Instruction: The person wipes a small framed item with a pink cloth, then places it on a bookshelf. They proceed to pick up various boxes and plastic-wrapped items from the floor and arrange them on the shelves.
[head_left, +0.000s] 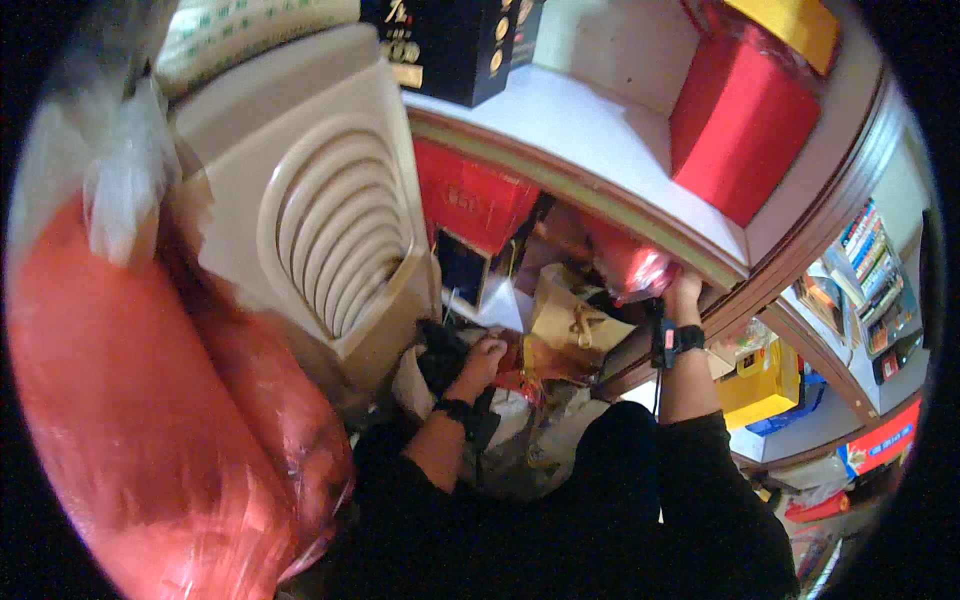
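Observation:
My left hand (482, 365) is low in front of me, its fingers curled over the top of a pale bag (517, 420) with mixed items in it; what the fingers hold, if anything, is unclear. My right hand (683, 290) reaches up under the shelf edge, against a shiny red plastic-wrapped package (637, 271); its fingertips are partly hidden, so its grip cannot be told. Between the hands lies a tan paper bag (574, 319) with a bow-like mark. A red box (472, 195) stands on the lower level, above a dark box (460, 268).
A large red plastic bag (150, 390) fills the left. Beside it stands a beige plastic panel with curved ridges (300, 187). The white shelf (585, 127) bears a black box (450, 45) and a red bag (742, 120). A yellow box (761, 386) and books (870, 259) are at right.

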